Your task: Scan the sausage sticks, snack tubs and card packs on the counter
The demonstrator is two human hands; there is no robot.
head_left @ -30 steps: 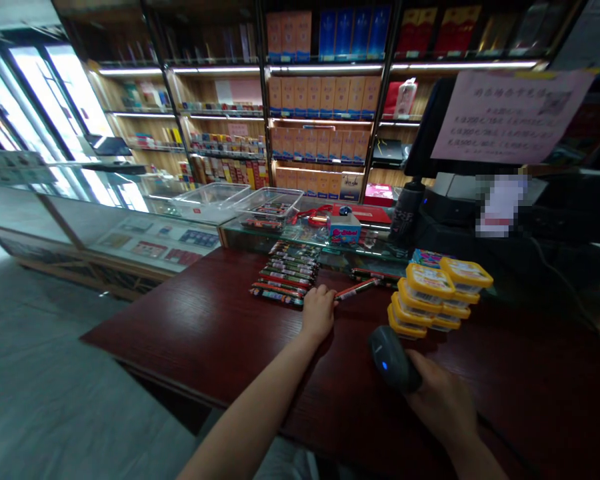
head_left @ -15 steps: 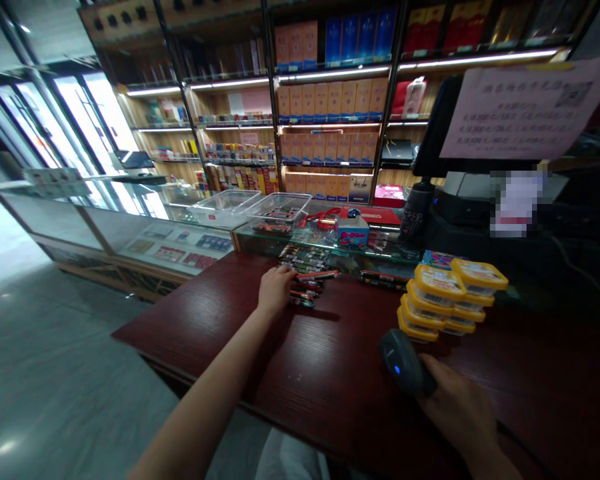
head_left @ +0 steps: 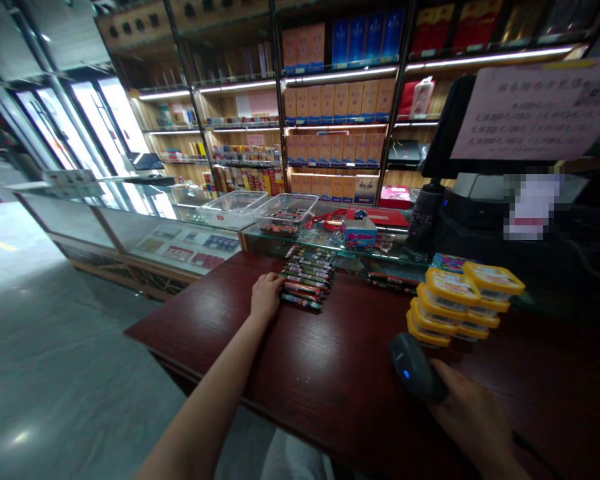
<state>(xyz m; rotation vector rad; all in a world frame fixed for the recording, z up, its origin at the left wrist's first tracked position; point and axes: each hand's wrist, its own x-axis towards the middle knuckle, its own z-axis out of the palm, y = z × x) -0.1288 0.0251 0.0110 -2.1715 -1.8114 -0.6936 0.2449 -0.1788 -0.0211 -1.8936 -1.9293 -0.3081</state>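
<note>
My right hand point(head_left: 473, 407) is wrapped around the handle of a dark barcode scanner point(head_left: 411, 367), held above the table with a blue light glowing on it. Several slim pens point(head_left: 307, 277) in printed wrappers lie side by side in a row on the table. At the left ends of these pens rests my left hand point(head_left: 267, 297), its fingers curled in and closed at the end of a reddish pen. The fingertips are partly hidden from view.
Yellow-lidded tubs point(head_left: 453, 287) are stacked near the scanner. More pens point(head_left: 393, 281) lie by the glass ledge. Clear plastic baskets point(head_left: 287, 207) and a small blue-pink box point(head_left: 360, 233) stand on the glass counter. A monitor point(head_left: 447, 133) rises at the right.
The reddish pen, earlier raised over the row in my left hand, is now down among the others. My left hand has moved slightly left. The right hand still holds the scanner.
</note>
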